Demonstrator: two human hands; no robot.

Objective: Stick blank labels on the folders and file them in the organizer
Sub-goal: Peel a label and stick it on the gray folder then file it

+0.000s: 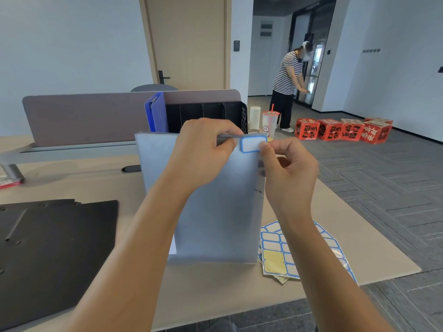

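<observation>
Gripping the frosted grey folder (215, 212), left hand (203, 149); right hand (290, 173) pinches rounded blue-edged label (253, 144).

An office: a desk (72, 178) with a grey divider screen (84, 116), a black file organizer (215, 113) against that screen, carpet tiles (383, 178) beyond.

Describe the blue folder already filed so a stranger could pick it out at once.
Look to the far side of the desk, where a black mesh organizer stands against the divider panel. The blue folder stands upright at its left end. It is vivid blue, unlike the pale grey folder held in front.
</observation>
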